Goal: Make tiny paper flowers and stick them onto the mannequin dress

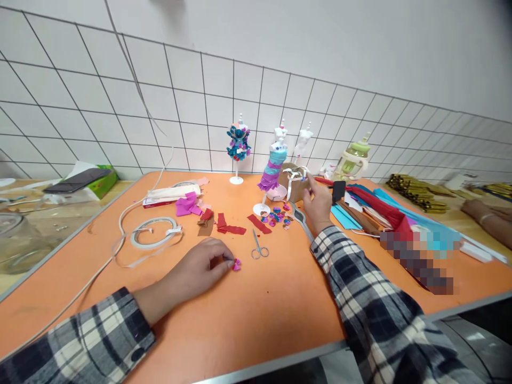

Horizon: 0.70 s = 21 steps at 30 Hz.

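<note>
- One left hand [200, 266]: resting on the tabletop [260, 314] near its front edge, left of centre; fingers drawn together, thumb and fingertips pinching a pink scrap [236, 264] against the surface, probably a fingertip grip because the piece is so small
- Pink scrap: at the left fingertips, on the tabletop, just left of the scissors [260, 248]
- One right hand [318, 205]: reached toward the back edge, beside a brown box [294, 185]; index finger raised, other fingers loosely curled; whether it has hold of anything cannot be told
- Brown box: near the back edge, white ribbon across it, just beside the right fingers
- Scissors: small, lying flat between the two hands, apparently within reach of either
- Three dress stands [274, 165]: upright on round bases along the back edge; two wrapped in blue, pink and purple layers, one bare
- Small pieces [276, 217]: pink and blue, heaped at the foot of the middle stand
- Red scraps [230, 229]: loose, about the centre
- Tape roll [154, 234]: left of centre, an end trailing
- Coloured sheets [372, 210]: piled toward the right edge, well apart from the pink scrap
</note>
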Motion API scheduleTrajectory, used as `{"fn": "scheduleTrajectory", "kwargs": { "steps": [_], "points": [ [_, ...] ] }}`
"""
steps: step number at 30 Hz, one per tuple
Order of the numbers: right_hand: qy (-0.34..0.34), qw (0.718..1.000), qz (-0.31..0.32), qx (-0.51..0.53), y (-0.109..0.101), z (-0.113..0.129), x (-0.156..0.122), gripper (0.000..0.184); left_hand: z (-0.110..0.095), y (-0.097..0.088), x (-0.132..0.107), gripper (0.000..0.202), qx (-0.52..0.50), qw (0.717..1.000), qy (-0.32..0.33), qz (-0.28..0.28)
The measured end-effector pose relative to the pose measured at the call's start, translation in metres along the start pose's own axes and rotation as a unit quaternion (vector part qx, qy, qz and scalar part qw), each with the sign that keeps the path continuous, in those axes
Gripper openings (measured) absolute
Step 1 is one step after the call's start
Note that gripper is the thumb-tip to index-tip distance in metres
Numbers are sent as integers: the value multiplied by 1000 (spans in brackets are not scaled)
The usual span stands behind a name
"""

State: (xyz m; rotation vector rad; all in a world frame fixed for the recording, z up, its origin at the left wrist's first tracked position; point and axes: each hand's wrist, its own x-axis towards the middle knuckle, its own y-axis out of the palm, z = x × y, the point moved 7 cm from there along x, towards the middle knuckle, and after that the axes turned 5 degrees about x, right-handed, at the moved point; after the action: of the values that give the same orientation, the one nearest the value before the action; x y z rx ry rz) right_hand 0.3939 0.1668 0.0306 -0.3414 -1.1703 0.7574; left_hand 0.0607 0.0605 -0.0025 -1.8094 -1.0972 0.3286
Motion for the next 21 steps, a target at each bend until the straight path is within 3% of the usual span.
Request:
{"fn": "scheduleTrajectory", "kwargs": {
  "steps": [3,6,9,10,12,14,16,18,21],
  "points": [
    [-39,999,-19,25,-8,20,-8,52,3,-4,0,20,2,1000,-10,-10],
    [-49,994,38,95,-8,47,-20,36,2,-8,0,22,1,1000,-20,-20],
    [-72,984,68,151,-12,85,-38,37,-1,-13,0,23,0,998,-26,-48],
    [-74,970,103,209,-10,100,-46,40,-2,-16,0,23,-1,998,-27,-61],
    [-5,915,230,332,4,124,-69,33,-5,-20,-1,23,-3,996,-27,-85],
    [121,815,394,406,25,142,-104,32,-7,-23,-2,24,-4,995,-24,-97],
    [199,738,475,436,33,156,-131,29,-9,-24,-2,23,-1,995,-22,-99],
    [241,704,489,455,34,162,-144,21,-11,-24,-3,22,1,995,-21,-93],
    [274,692,478,466,33,160,-145,10,-11,-23,-3,22,0,996,-24,-89]
  ]
}}
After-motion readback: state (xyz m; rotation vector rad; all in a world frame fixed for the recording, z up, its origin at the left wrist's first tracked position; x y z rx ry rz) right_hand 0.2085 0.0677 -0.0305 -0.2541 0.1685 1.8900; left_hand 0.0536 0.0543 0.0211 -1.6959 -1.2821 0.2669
